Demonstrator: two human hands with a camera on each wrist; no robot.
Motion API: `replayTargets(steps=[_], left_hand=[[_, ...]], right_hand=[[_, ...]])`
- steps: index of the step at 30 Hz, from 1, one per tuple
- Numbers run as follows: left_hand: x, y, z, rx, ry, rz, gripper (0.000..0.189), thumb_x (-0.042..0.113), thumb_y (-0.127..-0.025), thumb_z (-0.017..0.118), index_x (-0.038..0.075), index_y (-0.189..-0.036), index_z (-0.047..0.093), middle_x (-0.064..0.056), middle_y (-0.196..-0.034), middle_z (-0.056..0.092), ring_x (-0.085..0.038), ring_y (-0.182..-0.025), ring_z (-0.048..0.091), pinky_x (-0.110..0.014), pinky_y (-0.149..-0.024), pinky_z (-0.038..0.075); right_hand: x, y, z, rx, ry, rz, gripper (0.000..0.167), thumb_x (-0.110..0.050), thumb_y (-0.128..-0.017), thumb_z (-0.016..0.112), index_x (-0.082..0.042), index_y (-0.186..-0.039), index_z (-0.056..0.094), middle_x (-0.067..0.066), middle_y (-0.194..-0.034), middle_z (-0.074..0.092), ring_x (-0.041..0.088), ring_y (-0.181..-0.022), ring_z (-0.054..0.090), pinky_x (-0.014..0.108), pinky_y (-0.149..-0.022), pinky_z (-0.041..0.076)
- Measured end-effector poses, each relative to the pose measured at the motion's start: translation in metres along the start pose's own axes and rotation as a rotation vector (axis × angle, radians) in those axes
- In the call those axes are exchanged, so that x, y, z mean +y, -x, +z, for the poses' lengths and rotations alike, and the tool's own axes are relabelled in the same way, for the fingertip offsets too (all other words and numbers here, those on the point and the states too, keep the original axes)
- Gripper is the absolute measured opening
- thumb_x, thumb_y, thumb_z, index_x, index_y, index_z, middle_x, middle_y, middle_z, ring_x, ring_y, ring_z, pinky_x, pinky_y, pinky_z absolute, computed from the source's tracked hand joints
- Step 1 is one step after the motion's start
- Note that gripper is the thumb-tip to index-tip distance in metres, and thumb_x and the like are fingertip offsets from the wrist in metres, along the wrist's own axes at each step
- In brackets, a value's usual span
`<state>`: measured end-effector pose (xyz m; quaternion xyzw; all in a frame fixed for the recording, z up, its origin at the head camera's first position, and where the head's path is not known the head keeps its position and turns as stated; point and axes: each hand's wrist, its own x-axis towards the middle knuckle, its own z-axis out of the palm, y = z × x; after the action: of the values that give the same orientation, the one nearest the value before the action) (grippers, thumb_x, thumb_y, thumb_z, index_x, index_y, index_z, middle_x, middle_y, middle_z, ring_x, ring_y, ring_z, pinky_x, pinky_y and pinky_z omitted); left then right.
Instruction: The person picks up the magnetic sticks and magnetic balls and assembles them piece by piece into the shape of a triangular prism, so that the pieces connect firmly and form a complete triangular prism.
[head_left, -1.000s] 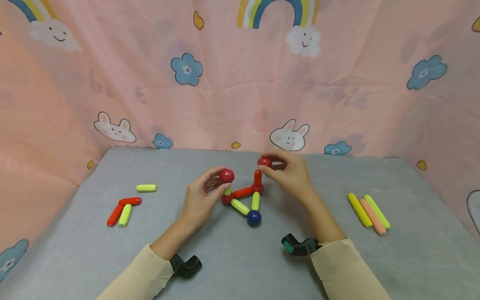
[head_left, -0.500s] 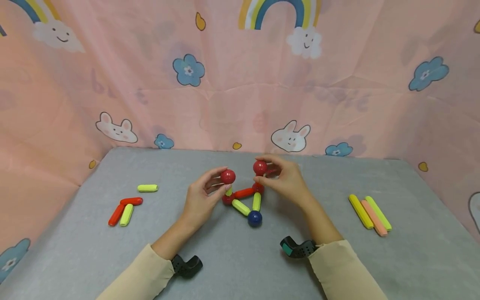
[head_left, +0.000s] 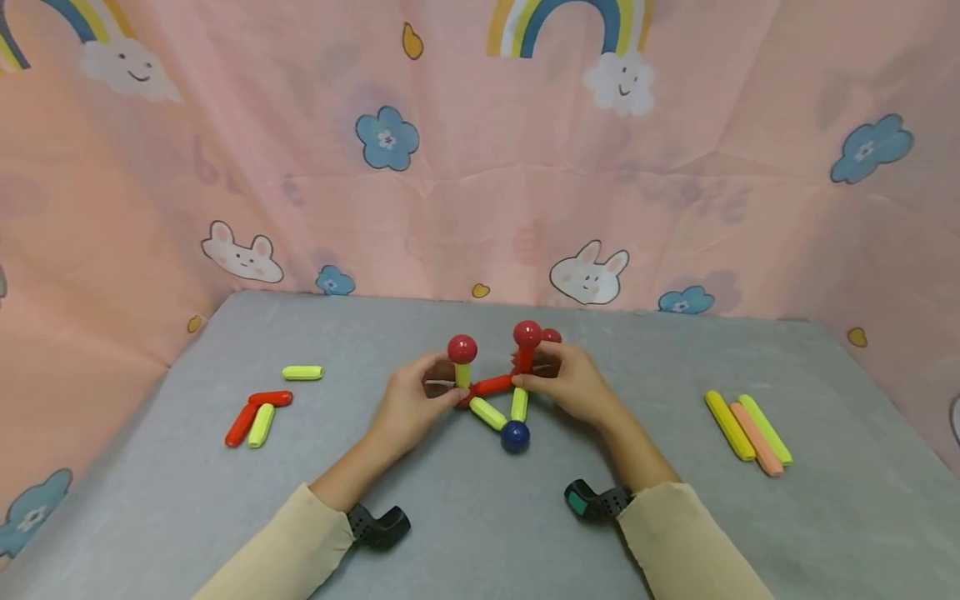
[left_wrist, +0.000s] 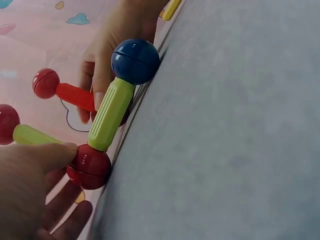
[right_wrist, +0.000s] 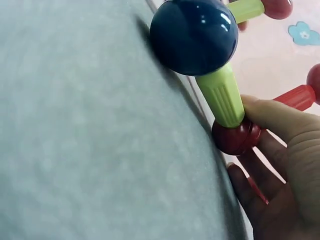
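A triangle of sticks and balls lies on the table, a blue ball [head_left: 515, 437] at its near corner. Two light-green sticks [head_left: 488, 413] run from there to red corner balls, joined by a red stick [head_left: 492, 385]. My left hand [head_left: 412, 400] pinches the left red corner ball [left_wrist: 90, 167]; from it rises a green stick [head_left: 462, 375] topped by a red ball [head_left: 462, 348]. My right hand [head_left: 570, 383] grips the right red corner ball [right_wrist: 235, 137], under an upright red stick [head_left: 526, 360] with its own red ball [head_left: 527, 333] on top.
Another red ball [head_left: 552, 335] shows behind the right hand, mostly hidden. At the left lie two red sticks [head_left: 240, 425] and two light-green sticks [head_left: 303, 372]. Yellow, peach and green longer sticks [head_left: 731, 425] lie at the right. A pink curtain [head_left: 480, 208] hangs behind the table.
The right hand has set its red ball on top of the upright red stick and moved down to the corner ball. The left hand has slid from its top ball down to the corner ball.
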<state>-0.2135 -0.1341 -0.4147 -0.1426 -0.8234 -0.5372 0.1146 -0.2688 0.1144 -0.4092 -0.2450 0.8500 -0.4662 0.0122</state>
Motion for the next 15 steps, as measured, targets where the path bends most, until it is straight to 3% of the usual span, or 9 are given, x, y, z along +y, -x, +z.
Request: replayTargets(steps=[4, 9, 15], left_hand=[[-0.003, 0.002, -0.002, -0.004, -0.032, -0.031, 0.031, 0.003, -0.084, 0.08, 0.006, -0.114, 0.071, -0.011, -0.106, 0.076, -0.024, -0.101, 0.072, -0.037, -0.087, 0.061], [-0.005, 0.001, -0.001, 0.005, -0.061, -0.038, 0.031, 0.005, -0.086, 0.078, 0.007, -0.117, 0.071, -0.01, -0.108, 0.076, -0.022, -0.101, 0.072, -0.037, -0.088, 0.061], [-0.007, -0.001, -0.002, 0.001, -0.063, -0.044, 0.029, 0.007, -0.087, 0.078, 0.006, -0.116, 0.071, -0.01, -0.109, 0.076, -0.024, -0.105, 0.071, -0.038, -0.09, 0.06]], right_hand=[[0.003, -0.001, 0.008, 0.025, 0.008, -0.012, 0.028, -0.017, -0.089, 0.078, -0.005, -0.113, 0.073, 0.01, -0.107, 0.077, 0.022, -0.094, 0.069, 0.034, -0.088, 0.057], [0.001, 0.006, 0.01, 0.036, 0.024, 0.023, 0.028, -0.022, -0.089, 0.078, -0.007, -0.112, 0.073, 0.008, -0.104, 0.075, 0.017, -0.092, 0.063, 0.028, -0.085, 0.052], [-0.003, 0.016, 0.004, -0.035, 0.071, 0.026, 0.034, -0.024, -0.089, 0.078, -0.007, -0.117, 0.072, 0.006, -0.104, 0.075, 0.017, -0.092, 0.065, 0.025, -0.083, 0.054]])
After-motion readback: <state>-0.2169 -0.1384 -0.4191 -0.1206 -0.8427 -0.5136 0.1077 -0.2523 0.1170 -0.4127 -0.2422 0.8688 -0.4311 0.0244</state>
